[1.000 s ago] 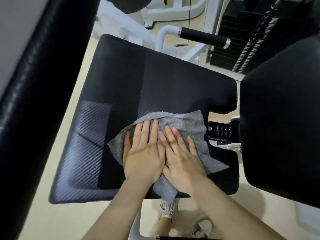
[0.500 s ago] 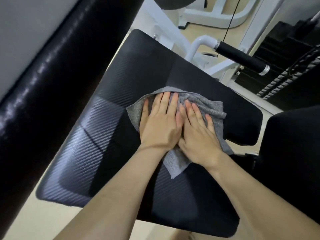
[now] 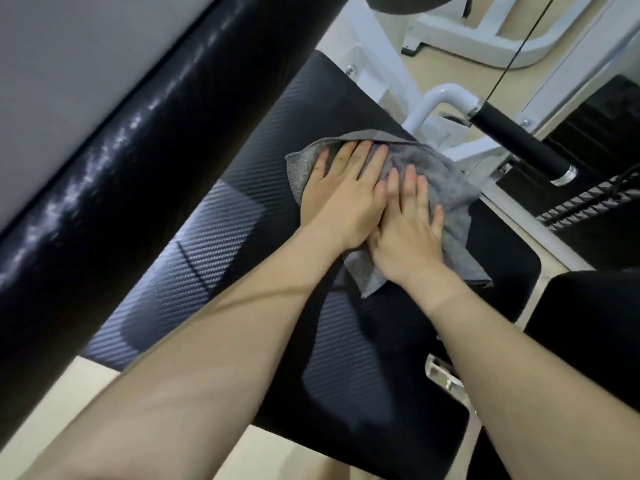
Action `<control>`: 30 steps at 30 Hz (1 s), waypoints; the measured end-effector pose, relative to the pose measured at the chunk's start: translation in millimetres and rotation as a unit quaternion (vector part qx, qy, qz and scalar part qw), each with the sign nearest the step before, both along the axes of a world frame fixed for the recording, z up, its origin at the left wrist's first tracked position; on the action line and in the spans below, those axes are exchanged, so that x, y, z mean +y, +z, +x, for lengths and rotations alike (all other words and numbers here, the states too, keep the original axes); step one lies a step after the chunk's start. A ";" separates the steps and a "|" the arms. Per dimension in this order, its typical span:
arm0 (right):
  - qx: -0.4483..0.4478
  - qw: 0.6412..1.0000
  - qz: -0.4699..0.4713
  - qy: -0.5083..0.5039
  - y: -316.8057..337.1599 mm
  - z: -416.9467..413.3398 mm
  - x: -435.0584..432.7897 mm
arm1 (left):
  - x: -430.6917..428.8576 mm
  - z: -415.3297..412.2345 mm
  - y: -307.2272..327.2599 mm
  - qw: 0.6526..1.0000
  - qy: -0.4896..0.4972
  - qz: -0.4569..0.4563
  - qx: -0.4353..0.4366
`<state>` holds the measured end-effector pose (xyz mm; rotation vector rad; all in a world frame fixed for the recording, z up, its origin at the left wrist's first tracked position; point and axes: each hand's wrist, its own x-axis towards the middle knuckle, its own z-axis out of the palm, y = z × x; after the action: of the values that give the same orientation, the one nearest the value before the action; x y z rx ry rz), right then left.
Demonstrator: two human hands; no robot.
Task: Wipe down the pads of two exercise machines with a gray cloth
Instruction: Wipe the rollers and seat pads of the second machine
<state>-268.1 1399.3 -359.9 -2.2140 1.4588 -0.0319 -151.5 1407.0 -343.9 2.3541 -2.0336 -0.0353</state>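
A gray cloth (image 3: 446, 181) lies spread on the far part of a black carbon-pattern seat pad (image 3: 214, 244). My left hand (image 3: 343, 199) and my right hand (image 3: 405, 233) lie flat on the cloth side by side, palms down, pressing it against the pad. The left fingertips reach the cloth's far edge near the pad's far rim. A second black pad (image 3: 588, 323) sits at the right, just beyond the seat.
A long glossy black padded bar (image 3: 121, 161) runs diagonally along the left, close over the seat. A black-grip handle (image 3: 519, 147) on a white frame (image 3: 433, 102) stands behind the pad. A dark weight stack (image 3: 595, 209) is at the right. Beige floor lies below.
Both hands have pushed the cloth away from me across the seat pad, from its near middle toward its far edge. The view has leaned forward with them.
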 end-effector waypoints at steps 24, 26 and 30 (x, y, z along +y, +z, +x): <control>-0.030 0.997 0.064 0.015 -25.0 -64.5 126.6 | 131.0 -75.8 -20.8 0.995 0.052 0.083 -0.001; -0.024 0.998 0.044 -0.023 -27.4 -62.8 107.2 | 103.5 -76.6 -21.5 0.997 0.028 0.077 0.010; -0.015 0.998 0.018 -0.053 -32.1 -65.3 66.7 | 50.4 -76.2 -26.2 0.999 -0.013 0.038 0.013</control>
<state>-333.3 1466.0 -392.0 -2.0987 1.5468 -0.0724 -227.6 1457.5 -370.1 2.3577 -2.0869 -0.1468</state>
